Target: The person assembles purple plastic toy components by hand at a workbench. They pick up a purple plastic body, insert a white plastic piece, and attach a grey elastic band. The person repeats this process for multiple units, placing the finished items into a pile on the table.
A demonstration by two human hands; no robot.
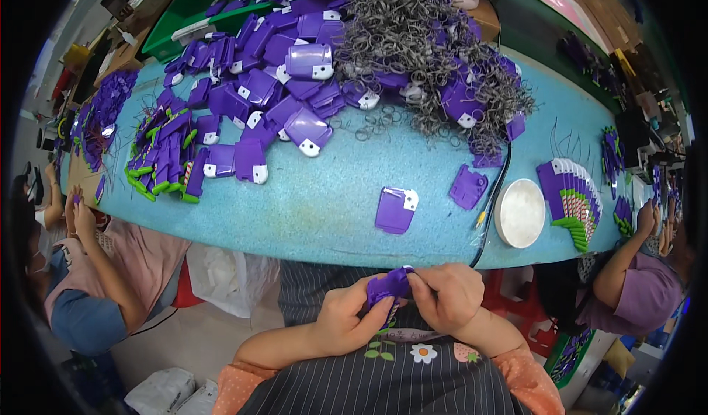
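Above my apron, close to the table's near edge, my left hand (349, 310) grips a purple plastic housing part (389, 285) between thumb and fingers. My right hand (451, 297) is closed in a pinch at the part's upper right corner; anything small within its fingertips is hidden. On the table just ahead lies a purple cover with a white corner (396, 210). Farther right rests another purple housing piece (468, 186), its ribbed inner side showing. A round white bowl (520, 213) stands to the right of these.
Purple covers (258, 87) are heaped at the far left, beside a tangle of grey wires (413, 39). Purple-and-green assemblies lie in a left pile (166, 153) and a fanned right stack (571, 197). A black cable (498, 194) crosses the blue table (310, 227). Co-workers sit on both sides.
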